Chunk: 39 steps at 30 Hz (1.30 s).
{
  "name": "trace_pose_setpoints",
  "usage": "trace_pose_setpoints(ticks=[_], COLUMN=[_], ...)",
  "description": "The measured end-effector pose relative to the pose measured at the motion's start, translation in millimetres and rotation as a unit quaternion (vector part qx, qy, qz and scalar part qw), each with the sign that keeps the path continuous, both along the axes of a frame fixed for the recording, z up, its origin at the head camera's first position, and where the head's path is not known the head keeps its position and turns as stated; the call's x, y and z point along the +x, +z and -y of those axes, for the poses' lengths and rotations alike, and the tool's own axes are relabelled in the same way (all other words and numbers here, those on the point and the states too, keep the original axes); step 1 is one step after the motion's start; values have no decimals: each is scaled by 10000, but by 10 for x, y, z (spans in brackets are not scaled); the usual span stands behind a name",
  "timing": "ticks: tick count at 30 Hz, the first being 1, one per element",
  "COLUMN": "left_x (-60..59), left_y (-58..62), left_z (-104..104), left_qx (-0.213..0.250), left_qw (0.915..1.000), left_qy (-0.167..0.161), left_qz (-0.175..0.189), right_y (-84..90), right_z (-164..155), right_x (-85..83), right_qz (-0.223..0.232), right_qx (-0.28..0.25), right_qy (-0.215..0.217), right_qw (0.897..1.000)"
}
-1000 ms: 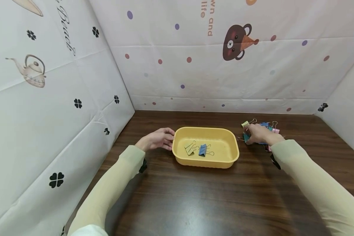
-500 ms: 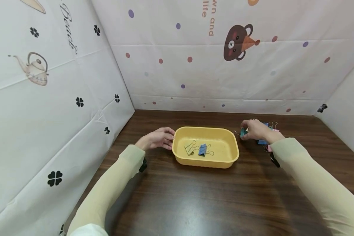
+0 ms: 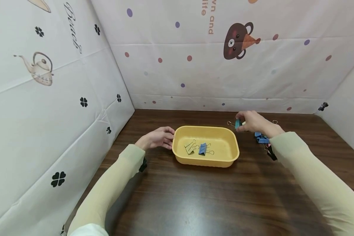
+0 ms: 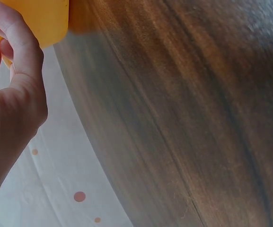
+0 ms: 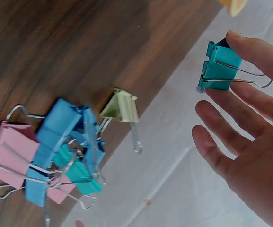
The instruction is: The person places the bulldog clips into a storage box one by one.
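A yellow tray [image 3: 233, 154] sits mid-table with an olive binder clip [image 3: 190, 147] and a blue binder clip [image 3: 202, 149] inside. My left hand [image 3: 157, 138] holds the tray's left rim [image 4: 41, 23] with curled fingers [image 4: 13, 38]. My right hand [image 3: 252, 122] is raised just beyond the tray's far right corner and pinches a teal binder clip [image 3: 237, 124] [image 5: 220, 66] between thumb and forefinger. The other fingers [image 5: 216, 151] are spread loose.
A heap of several binder clips [image 3: 262, 138] lies on the wooden table [image 3: 194, 196] right of the tray: blue, pink and teal ones tangled together [image 5: 51, 156], and a pale green one [image 5: 122, 109] apart. Patterned white walls [image 3: 212, 65] close in the back and sides.
My right hand has lifted the teal clip off the heap and carried it up and left toward the tray's far right corner. The left hand has stayed on the rim.
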<state>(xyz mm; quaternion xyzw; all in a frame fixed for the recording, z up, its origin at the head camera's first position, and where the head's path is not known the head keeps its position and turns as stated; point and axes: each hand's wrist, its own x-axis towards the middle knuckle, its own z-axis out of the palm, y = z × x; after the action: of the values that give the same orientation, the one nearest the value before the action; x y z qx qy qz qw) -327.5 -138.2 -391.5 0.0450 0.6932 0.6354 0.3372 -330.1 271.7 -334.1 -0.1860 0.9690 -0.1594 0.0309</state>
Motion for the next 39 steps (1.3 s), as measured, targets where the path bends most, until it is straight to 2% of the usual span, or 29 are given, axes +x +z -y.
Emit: trace_pose_setpoints(ticks=[12, 22, 27, 34, 39], left_x=[15, 33, 42, 53, 53], left_y=[-5, 15, 25, 28, 27], left_z=[-13, -17, -16, -14, -15], left_qx=[-69, -76, -78, -75, -65], left_qw=[10000, 10000, 10000, 10000, 10000], left_qy=[59, 29, 23, 34, 23], left_qz=[-2, -17, -26, -32, -43], right_y=[121, 163, 153, 91, 40], right_z=[214, 426, 506, 571, 593], right_x=[134, 271, 318, 384, 409], right_qz=[-406, -458, -473, -349, -493], right_qx=[67, 205, 272, 491, 590], right_qy=[481, 774, 948, 954, 1042], right_qw=[9980, 9957, 9940, 9936, 9916])
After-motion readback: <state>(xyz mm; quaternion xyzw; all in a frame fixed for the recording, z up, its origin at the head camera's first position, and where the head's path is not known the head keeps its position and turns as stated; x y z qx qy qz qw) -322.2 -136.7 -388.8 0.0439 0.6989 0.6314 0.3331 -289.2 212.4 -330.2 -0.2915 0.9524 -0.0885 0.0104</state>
